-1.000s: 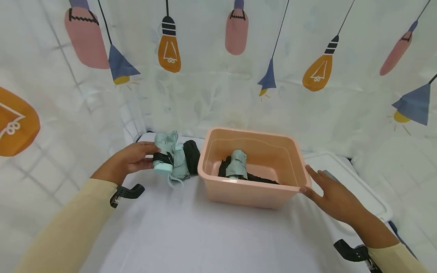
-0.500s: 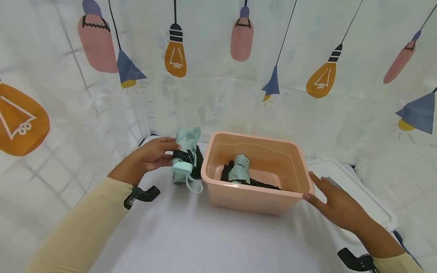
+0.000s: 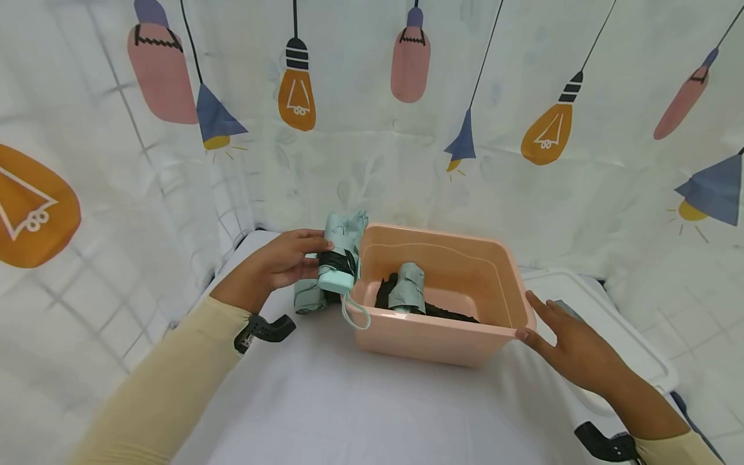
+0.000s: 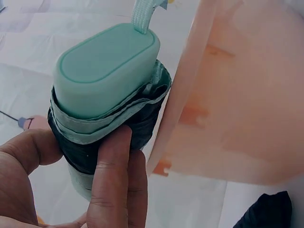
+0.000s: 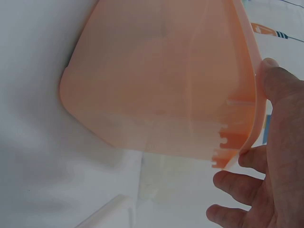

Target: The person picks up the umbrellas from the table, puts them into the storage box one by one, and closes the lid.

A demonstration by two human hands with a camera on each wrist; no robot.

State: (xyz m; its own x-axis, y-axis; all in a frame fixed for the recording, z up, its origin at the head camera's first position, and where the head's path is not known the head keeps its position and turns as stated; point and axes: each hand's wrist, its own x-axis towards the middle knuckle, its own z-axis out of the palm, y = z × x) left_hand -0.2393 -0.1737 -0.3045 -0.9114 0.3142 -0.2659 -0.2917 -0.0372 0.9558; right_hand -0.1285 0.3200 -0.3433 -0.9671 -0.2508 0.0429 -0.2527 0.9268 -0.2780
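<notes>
My left hand (image 3: pixel 287 261) grips a folded mint-green compact umbrella (image 3: pixel 343 245) at the left rim of a peach plastic bin (image 3: pixel 415 342). In the left wrist view, thumb and fingers pinch the dark band below its flat handle (image 4: pixel 107 59), where a wrist strap hangs on. Inside the bin a grey-green folded umbrella (image 3: pixel 408 287) lies on dark cloth-like items (image 3: pixel 450 313). My right hand (image 3: pixel 572 345) touches the bin's right rim with thumb and fingers fairly straight; the right wrist view shows its fingers spread beside the rim.
Left of the bin another grey-green folded umbrella (image 3: pixel 308 296) lies on the white table (image 3: pixel 349 413), with a dark bundle (image 4: pixel 268 211) partly hidden near it. A white lid (image 3: pixel 636 349) lies at the right, beyond my right hand. A patterned curtain (image 3: pixel 372 161) hangs behind.
My left hand has lifted the mint-green umbrella off the group on the table and carried it right to the bin's left rim. My right hand stays on the bin's right rim.
</notes>
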